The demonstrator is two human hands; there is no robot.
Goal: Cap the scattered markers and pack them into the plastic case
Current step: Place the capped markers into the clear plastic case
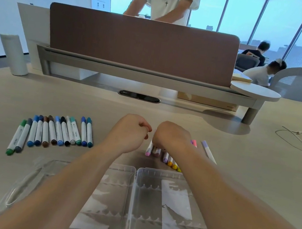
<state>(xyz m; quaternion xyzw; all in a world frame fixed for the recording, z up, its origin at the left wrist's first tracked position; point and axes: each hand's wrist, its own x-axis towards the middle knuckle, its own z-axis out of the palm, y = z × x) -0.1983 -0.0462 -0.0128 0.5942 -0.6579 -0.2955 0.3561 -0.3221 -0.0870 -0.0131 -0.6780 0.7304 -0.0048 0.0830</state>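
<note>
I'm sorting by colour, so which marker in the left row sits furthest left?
The green-capped marker, at the row's outer left end, beside the grey-capped marker.

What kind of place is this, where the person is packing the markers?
Most likely a shared office. A brown desk divider splits the long table, other people work at desks behind it, and tall windows face a city.
</note>
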